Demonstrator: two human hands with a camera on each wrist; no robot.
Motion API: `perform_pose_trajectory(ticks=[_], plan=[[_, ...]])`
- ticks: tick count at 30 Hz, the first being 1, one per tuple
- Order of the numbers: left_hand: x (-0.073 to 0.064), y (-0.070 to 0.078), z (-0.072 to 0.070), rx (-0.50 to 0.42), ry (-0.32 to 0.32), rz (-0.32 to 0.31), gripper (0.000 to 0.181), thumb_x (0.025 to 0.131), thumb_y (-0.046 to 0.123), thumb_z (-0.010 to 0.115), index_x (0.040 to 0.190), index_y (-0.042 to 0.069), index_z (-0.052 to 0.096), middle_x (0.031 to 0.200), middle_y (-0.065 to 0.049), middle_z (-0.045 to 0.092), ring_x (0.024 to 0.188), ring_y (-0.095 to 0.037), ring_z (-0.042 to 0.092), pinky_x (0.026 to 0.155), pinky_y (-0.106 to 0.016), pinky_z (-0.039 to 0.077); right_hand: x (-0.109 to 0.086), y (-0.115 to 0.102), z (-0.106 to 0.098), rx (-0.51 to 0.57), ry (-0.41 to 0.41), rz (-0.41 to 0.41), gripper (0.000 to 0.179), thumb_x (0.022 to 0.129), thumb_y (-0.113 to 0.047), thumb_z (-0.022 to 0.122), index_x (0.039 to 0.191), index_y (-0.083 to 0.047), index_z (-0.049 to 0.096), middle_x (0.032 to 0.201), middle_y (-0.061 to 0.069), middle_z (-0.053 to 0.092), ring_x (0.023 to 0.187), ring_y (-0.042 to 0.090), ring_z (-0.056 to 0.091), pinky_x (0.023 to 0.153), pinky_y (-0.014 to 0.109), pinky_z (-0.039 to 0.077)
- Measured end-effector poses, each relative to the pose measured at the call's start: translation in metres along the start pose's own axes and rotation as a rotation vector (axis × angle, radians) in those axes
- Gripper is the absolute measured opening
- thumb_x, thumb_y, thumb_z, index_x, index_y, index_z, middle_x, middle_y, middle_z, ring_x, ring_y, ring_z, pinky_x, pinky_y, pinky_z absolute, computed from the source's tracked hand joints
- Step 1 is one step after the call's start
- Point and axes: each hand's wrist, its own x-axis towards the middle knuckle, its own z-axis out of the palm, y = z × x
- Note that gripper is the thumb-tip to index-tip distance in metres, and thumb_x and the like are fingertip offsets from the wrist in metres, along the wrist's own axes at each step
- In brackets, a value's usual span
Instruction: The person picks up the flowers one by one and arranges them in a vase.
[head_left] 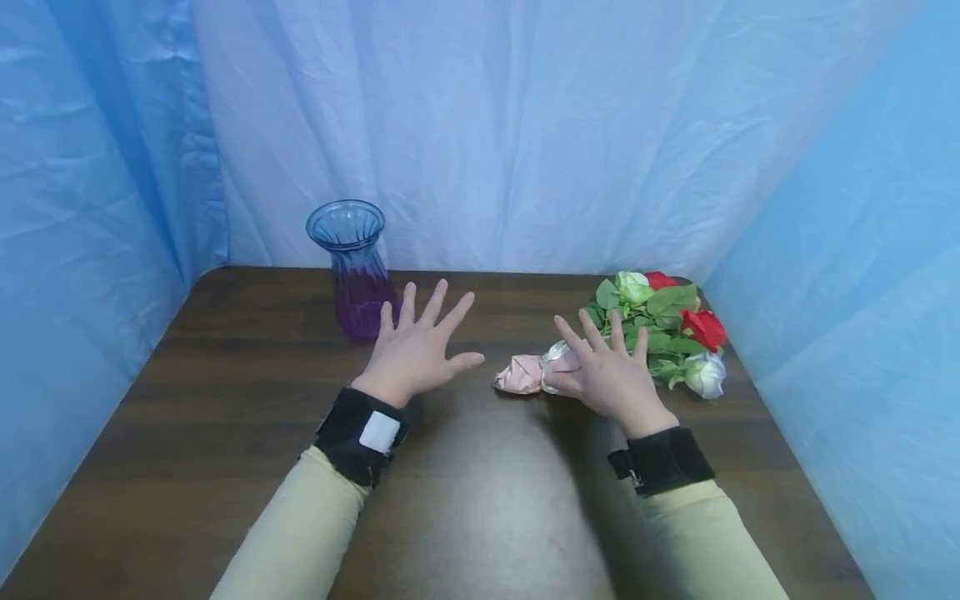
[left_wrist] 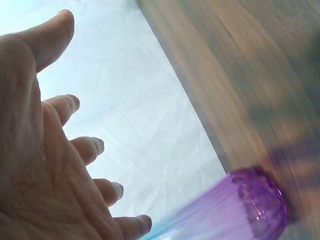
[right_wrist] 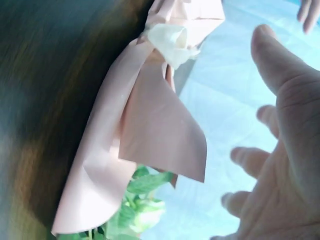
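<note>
**Nothing held; knock risk**

Pink-paper-wrapped red-and-white rose bouquet (head_left: pixel 663 340), right of frame. Ribbed blue-purple glass vase (head_left: pixel 357 275), left of centre. Left hand (head_left: pixel 414 352), right hand (head_left: pixel 613 379): both spread wide. Careless left-hand swing might topple vase.

A dark, wood-grained table (head_left: pixel 480 508) is spread beneath the left hand (head_left: pixel 412 354) and the right hand (head_left: pixel 611 379). Just beyond the left, on its little-finger side, a blue-and-purple glass vase (head_left: pixel 362 287) is stood upright. Beneath and beyond the right, a bouquet (head_left: pixel 654 340) of roses (head_left: pixel 703 330) is laid flat, its tied pink wrapping (head_left: pixel 519 375) pointed toward the left hand.
</note>
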Motion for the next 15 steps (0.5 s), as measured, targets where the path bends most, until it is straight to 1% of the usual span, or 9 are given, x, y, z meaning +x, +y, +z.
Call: perform_pose_trajectory(ticks=[3, 8, 11, 15], plan=[[0.005, 0.005, 0.002, 0.014, -0.011, 0.022, 0.089, 0.093, 0.076, 0.047, 0.164, 0.041, 0.006, 0.172, -0.004, -0.004, 0.154, -0.045, -0.013, 0.118, -0.070, -0.003, 0.000, -0.001, -0.003, -0.040, -0.051, -0.021, 0.091, 0.092, -0.068, 0.061, 0.164, -0.028, 0.022, 0.169, 0.015, 0.020, 0.153, 0.053, 0.001, 0.112, 0.078, -0.002], [0.011, 0.014, 0.007, 0.034, -0.030, 0.059, 0.088, 0.093, 0.073, 0.051, 0.164, 0.040, 0.009, 0.173, -0.005, 0.000, 0.155, -0.046, -0.007, 0.119, -0.070, 0.001, 0.001, -0.001, -0.006, -0.109, -0.110, -0.051, 0.089, 0.092, -0.064, 0.063, 0.163, -0.024, 0.028, 0.167, 0.016, 0.027, 0.153, 0.052, 0.010, 0.113, 0.079, 0.003], [0.013, 0.018, 0.010, 0.033, -0.044, 0.078, 0.087, 0.094, 0.070, 0.052, 0.164, 0.039, 0.011, 0.173, -0.005, 0.002, 0.155, -0.047, -0.004, 0.119, -0.070, 0.003, 0.001, 0.001, -0.005, -0.129, -0.129, -0.062, 0.085, 0.092, -0.061, 0.065, 0.161, -0.021, 0.033, 0.164, 0.016, 0.034, 0.151, 0.051, 0.018, 0.113, 0.078, 0.004], [0.017, 0.022, 0.016, 0.021, -0.063, 0.090, 0.086, 0.095, 0.067, 0.055, 0.164, 0.038, 0.014, 0.172, -0.006, 0.005, 0.155, -0.048, 0.000, 0.118, -0.071, 0.006, 0.001, 0.002, 0.002, -0.146, -0.129, -0.088, 0.079, 0.092, -0.055, 0.069, 0.157, -0.019, 0.040, 0.159, 0.016, 0.043, 0.148, 0.049, 0.029, 0.114, 0.077, 0.004]])
